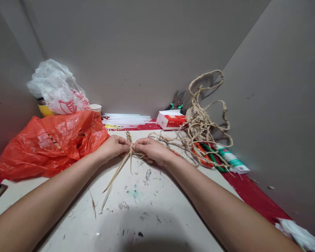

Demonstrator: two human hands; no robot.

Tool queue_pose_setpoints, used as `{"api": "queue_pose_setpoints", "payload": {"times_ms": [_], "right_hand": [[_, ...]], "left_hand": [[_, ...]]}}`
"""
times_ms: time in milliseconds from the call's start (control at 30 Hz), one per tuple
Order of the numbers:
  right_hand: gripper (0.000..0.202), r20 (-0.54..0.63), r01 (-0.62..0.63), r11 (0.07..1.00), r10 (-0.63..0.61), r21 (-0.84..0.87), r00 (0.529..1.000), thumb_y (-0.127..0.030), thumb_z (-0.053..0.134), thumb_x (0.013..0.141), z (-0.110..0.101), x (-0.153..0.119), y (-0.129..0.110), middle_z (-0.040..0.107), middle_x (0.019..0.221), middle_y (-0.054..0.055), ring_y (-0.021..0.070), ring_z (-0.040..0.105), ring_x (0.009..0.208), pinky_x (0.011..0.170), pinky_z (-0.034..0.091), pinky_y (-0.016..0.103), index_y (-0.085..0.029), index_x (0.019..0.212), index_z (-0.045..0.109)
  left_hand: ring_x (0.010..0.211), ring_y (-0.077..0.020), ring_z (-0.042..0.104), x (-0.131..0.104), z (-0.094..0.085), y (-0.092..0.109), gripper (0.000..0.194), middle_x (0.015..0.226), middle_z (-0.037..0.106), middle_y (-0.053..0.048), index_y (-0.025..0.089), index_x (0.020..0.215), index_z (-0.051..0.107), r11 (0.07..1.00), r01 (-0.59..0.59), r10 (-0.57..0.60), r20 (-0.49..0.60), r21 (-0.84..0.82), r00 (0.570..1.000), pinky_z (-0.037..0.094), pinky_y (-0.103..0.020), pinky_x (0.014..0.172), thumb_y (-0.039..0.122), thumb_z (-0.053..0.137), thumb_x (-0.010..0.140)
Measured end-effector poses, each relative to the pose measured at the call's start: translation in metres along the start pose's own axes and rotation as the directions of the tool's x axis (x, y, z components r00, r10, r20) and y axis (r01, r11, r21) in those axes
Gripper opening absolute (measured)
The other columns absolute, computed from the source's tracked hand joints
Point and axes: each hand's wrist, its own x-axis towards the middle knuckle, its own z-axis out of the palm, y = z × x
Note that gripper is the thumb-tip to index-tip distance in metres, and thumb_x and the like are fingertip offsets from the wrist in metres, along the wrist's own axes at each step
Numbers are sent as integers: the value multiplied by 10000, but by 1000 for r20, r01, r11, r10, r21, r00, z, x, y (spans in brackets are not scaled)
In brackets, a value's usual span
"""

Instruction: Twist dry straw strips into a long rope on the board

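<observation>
While the left hand (114, 146) pinches a short straw braid (128, 135) from one side near the centre of the frame, the right hand (152, 150) grips it from the other, both with thumb and fingers drawn close together. Loose ends (117, 173) trail toward the lower left of the frame, above the pale, spotted bench (168, 217). A red plastic bag (52, 143) bulges at the middle left; right of centre, a tangle of braided cord (198, 122) sits just beside a red-and-white box (174, 121).
</observation>
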Motion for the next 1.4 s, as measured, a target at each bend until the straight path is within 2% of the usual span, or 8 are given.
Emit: {"api": "queue_pose_setpoints", "payload": {"times_ms": [200, 300, 400, 533, 933, 1133, 1333, 1400], "right_hand": [[158, 1, -8, 1000, 8, 2, 1000, -251, 556, 765, 0, 1, 1, 351, 390, -87, 42, 260, 282, 268, 175, 176, -184, 629, 512], [169, -3, -4, 1000, 4, 2, 1000, -275, 579, 753, 0, 1, 1, 336, 384, -91, 37, 252, 279, 273, 168, 173, -182, 628, 515], [164, -12, 4, 1000, -4, -18, 1000, -283, 574, 746, -1, 1, 2, 329, 386, -90, 38, 247, 277, 270, 169, 173, -183, 630, 517], [150, -8, 20, 999, -20, -27, 1000, -283, 574, 733, -1, 2, 4, 347, 403, -82, 40, 259, 283, 266, 160, 179, -180, 638, 520], [171, -6, 36, 991, -37, -125, 999, -329, 540, 753, -3, 3, 7, 351, 414, -80, 46, 268, 293, 274, 162, 176, -182, 667, 535], [169, -11, 31, 990, -33, -140, 999, -320, 531, 751, -2, 1, 4, 356, 426, -77, 45, 267, 297, 276, 161, 176, -182, 655, 527], [163, -9, 23, 991, -24, -135, 1000, -305, 530, 743, -1, 1, 3, 352, 411, -85, 41, 265, 283, 274, 164, 172, -185, 636, 507], [168, -16, 19, 990, -21, -139, 1000, -300, 533, 743, 0, 1, 3, 345, 400, -88, 41, 264, 280, 274, 167, 172, -186, 626, 494]], "left_hand": [[414, -63, 421, -2, -1, 6, 64, 458, 527, 24, 130, 651, 661, 996, 39, -35, 57, -76, 998, 299, -187, 440, 179, 622, 637], [435, -65, 438, -2, -3, 6, 94, 489, 524, 24, 128, 647, 646, 994, 57, -49, 84, -93, 995, 334, -188, 451, 222, 636, 644], [464, -59, 434, 0, -2, 4, 136, 532, 528, 25, 124, 668, 649, 999, 26, -23, 80, -32, 997, 349, -183, 457, 249, 675, 624], [463, -55, 423, 2, 0, 4, 89, 535, 535, 26, 122, 664, 645, 999, 3, -4, 31, 36, 1000, 327, -177, 440, 189, 660, 606], [437, -55, 457, -5, 0, 11, 61, 514, 573, 27, 123, 689, 655, 996, 89, -88, 22, -18, 996, 339, -171, 447, 136, 619, 642], [403, -47, 438, -3, -1, 10, 6, 488, 542, 25, 113, 660, 620, 990, 92, -83, 83, -107, 993, 364, -178, 437, 110, 619, 654], [391, -69, 458, 1, -7, 4, 71, 447, 510, 23, 116, 725, 626, 981, 123, -96, 173, -151, 980, 367, -175, 378, 90, 604, 663], [401, -73, 483, 3, -10, 2, 84, 473, 542, 6, 107, 742, 632, 976, 125, -85, 219, -176, 972, 398, -180, 391, 90, 611, 662]]}}
